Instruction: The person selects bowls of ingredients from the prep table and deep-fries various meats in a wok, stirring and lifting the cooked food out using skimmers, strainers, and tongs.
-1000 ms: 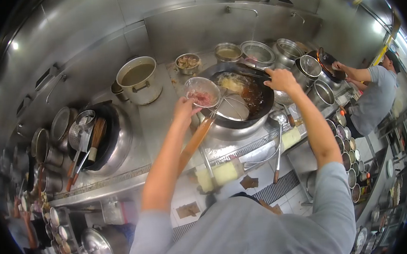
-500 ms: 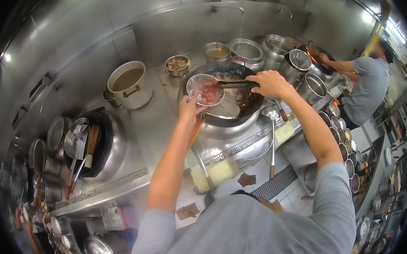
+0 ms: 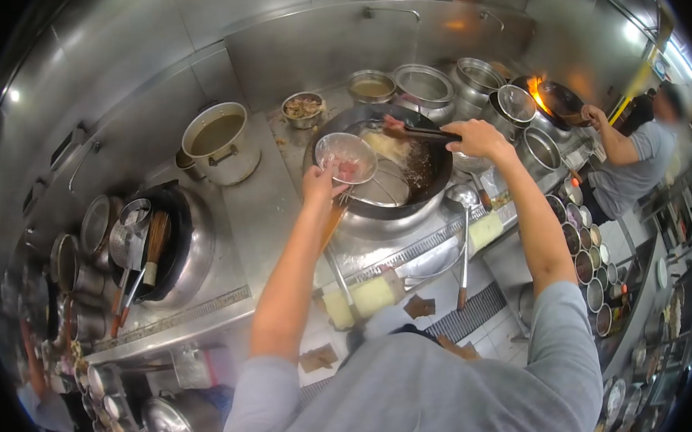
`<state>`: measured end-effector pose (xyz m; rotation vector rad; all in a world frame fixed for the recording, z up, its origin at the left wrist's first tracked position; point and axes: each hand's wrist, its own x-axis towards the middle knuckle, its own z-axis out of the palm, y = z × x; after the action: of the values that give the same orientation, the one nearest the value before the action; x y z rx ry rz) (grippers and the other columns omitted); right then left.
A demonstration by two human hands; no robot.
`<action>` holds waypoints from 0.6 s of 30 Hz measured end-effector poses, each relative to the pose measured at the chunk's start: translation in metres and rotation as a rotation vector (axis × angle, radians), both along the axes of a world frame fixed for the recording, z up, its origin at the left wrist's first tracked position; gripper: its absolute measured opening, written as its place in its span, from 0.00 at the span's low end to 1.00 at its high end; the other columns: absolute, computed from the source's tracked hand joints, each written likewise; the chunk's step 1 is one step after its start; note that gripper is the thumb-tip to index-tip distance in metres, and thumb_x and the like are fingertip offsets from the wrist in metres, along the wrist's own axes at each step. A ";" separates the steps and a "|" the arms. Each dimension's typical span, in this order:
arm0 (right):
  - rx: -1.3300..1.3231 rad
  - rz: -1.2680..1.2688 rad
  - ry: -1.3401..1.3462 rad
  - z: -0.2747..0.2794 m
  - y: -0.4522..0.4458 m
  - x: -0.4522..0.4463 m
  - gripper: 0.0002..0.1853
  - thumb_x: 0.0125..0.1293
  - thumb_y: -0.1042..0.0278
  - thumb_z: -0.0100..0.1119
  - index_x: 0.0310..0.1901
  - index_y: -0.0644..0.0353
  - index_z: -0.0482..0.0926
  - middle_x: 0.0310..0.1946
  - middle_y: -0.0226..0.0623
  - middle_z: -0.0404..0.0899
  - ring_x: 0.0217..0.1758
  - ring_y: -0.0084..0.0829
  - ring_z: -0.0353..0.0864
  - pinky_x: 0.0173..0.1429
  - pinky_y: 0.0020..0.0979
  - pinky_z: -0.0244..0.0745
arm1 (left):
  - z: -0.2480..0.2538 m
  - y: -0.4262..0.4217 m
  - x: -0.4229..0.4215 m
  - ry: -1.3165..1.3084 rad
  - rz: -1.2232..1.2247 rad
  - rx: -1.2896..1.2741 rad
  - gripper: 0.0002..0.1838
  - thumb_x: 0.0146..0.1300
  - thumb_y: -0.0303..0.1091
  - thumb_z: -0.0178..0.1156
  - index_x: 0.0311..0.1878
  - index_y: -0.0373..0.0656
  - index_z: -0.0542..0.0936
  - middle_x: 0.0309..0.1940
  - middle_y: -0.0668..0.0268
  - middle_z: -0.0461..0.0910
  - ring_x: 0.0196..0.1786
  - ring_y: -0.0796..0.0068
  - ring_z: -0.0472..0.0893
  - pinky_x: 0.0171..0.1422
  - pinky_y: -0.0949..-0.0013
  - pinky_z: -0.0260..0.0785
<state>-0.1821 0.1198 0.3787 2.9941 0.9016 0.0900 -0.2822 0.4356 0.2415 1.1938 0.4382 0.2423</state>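
My left hand (image 3: pixel 320 184) grips the rim of a metal bowl (image 3: pixel 347 146) with pink raw meat (image 3: pixel 349 170) in it, tilted over the near left side of a wok (image 3: pixel 440 179). My right hand (image 3: pixel 475 139) is closed around dark tongs (image 3: pixel 430 132), whose tips hold a piece of meat (image 3: pixel 393 123) over the wok. Bubbling oil (image 3: pixel 420 167) and a pale frothing patch (image 3: pixel 388 146) show in the wok. A round wire strainer (image 3: pixel 380 191) rests inside its near edge, below the bowl.
A large pot of liquid (image 3: pixel 216 135) stands left, near a small pot of brownish pieces (image 3: pixel 303 108). A ladle (image 3: pixel 463 198) lies at the wok's right. Another wok (image 3: pixel 157 261) holds utensils. To the right a co-worker (image 3: pixel 639 159) handles a wok with flames (image 3: pixel 540 94).
My right hand has moved slightly right, and the tongs have gone from the bowl to over the wok with meat. Less meat shows in the bowl. Pale froth has appeared. Flames rise at the co-worker's wok.
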 end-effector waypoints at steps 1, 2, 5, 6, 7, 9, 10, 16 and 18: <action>0.000 0.003 -0.002 -0.004 0.002 0.008 0.25 0.57 0.49 0.61 0.57 0.42 0.78 0.42 0.46 0.83 0.48 0.49 0.81 0.54 0.44 0.76 | 0.001 0.001 -0.001 -0.003 0.005 -0.015 0.14 0.68 0.34 0.57 0.30 0.40 0.64 0.36 0.58 0.71 0.41 0.65 0.81 0.45 0.58 0.83; -0.134 -0.041 0.046 -0.016 0.004 0.019 0.25 0.56 0.49 0.61 0.56 0.42 0.78 0.43 0.46 0.83 0.49 0.48 0.81 0.55 0.44 0.76 | -0.006 0.006 0.002 -0.003 0.006 -0.014 0.14 0.68 0.34 0.57 0.30 0.40 0.64 0.36 0.58 0.71 0.41 0.65 0.81 0.45 0.58 0.83; -0.249 -0.148 0.110 -0.076 0.005 0.035 0.24 0.55 0.51 0.61 0.54 0.46 0.79 0.44 0.47 0.82 0.50 0.47 0.81 0.56 0.44 0.75 | -0.023 0.013 -0.004 -0.041 -0.004 -0.022 0.13 0.67 0.34 0.57 0.32 0.40 0.65 0.37 0.58 0.71 0.43 0.63 0.81 0.47 0.56 0.82; -0.232 -0.205 0.104 -0.091 0.007 0.042 0.24 0.54 0.52 0.60 0.54 0.50 0.79 0.44 0.48 0.82 0.51 0.48 0.81 0.56 0.44 0.75 | -0.016 0.013 -0.010 -0.043 -0.003 -0.036 0.13 0.67 0.34 0.57 0.32 0.40 0.65 0.37 0.59 0.71 0.43 0.64 0.81 0.47 0.57 0.82; -0.213 -0.258 0.098 -0.092 0.014 0.043 0.25 0.54 0.54 0.60 0.53 0.54 0.79 0.44 0.50 0.82 0.51 0.48 0.81 0.56 0.44 0.75 | -0.012 0.017 -0.013 -0.046 0.002 -0.047 0.13 0.67 0.34 0.58 0.33 0.40 0.65 0.37 0.61 0.70 0.42 0.65 0.80 0.48 0.57 0.82; -0.093 -0.285 0.068 -0.089 0.011 0.041 0.30 0.56 0.49 0.61 0.57 0.57 0.75 0.44 0.52 0.81 0.50 0.50 0.81 0.56 0.45 0.75 | -0.012 0.028 -0.021 -0.046 0.005 -0.053 0.12 0.66 0.32 0.58 0.33 0.40 0.65 0.37 0.62 0.69 0.41 0.66 0.79 0.49 0.58 0.82; -0.028 -0.217 -0.007 -0.069 0.011 0.029 0.31 0.56 0.47 0.61 0.59 0.55 0.74 0.44 0.51 0.81 0.49 0.51 0.81 0.55 0.45 0.75 | -0.013 0.035 -0.024 -0.074 -0.002 -0.041 0.11 0.66 0.31 0.58 0.33 0.40 0.65 0.37 0.63 0.69 0.41 0.67 0.79 0.49 0.58 0.82; 0.034 0.260 -0.086 0.004 0.029 -0.051 0.31 0.56 0.47 0.62 0.61 0.47 0.73 0.40 0.48 0.82 0.45 0.51 0.81 0.51 0.47 0.76 | 0.002 0.026 -0.022 -0.181 -0.039 0.016 0.07 0.66 0.27 0.55 0.35 0.39 0.66 0.37 0.63 0.68 0.42 0.68 0.78 0.48 0.60 0.82; -0.034 0.272 -0.024 0.018 0.045 -0.075 0.31 0.56 0.49 0.63 0.61 0.48 0.73 0.38 0.45 0.81 0.42 0.49 0.81 0.49 0.45 0.74 | 0.021 0.005 -0.028 -0.250 -0.053 0.057 0.09 0.66 0.28 0.56 0.33 0.43 0.66 0.35 0.67 0.68 0.41 0.71 0.76 0.47 0.55 0.81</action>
<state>-0.2571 0.1649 0.3972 2.8146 1.2876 0.1118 -0.3098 0.4410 0.2629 1.2108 0.1827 0.3554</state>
